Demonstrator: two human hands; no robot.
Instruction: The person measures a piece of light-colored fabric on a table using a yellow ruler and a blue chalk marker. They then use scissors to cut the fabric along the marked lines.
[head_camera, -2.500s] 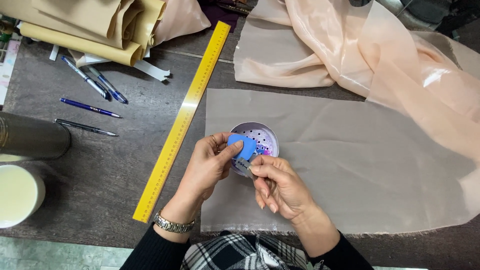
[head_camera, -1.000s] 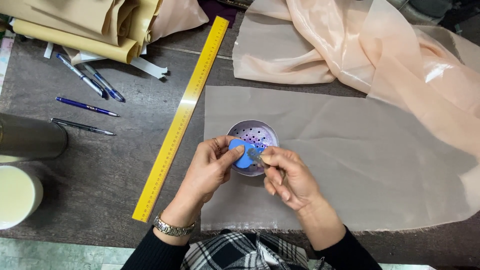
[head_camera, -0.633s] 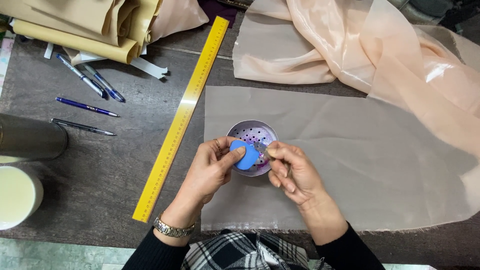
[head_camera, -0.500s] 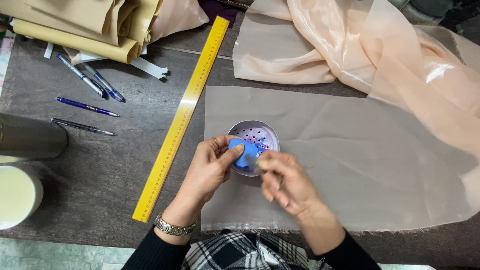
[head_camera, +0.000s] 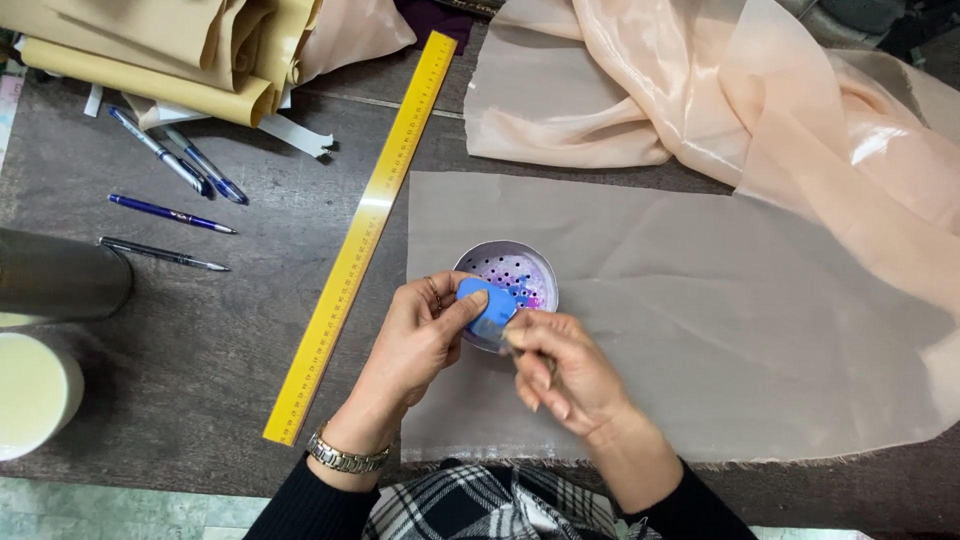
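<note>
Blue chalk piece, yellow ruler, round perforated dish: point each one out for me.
blue chalk piece (head_camera: 484, 300): head view, its flat face.
yellow ruler (head_camera: 362, 232): head view, mid-length.
round perforated dish (head_camera: 520, 272): head view, holed inner floor.

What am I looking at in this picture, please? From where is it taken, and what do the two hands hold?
There is no machine here. A person wears a camera on the head, so you look down at their own two hands over a dark wooden table. The left hand pinches a small flat blue piece. The right hand works against its edge with something thin; it is too blurred to name. Under them sits a small round perforated tin on a flat sheet of sheer beige fabric. A long yellow ruler lies to the left, with several blue pens and paper rolls beyond it.
</note>
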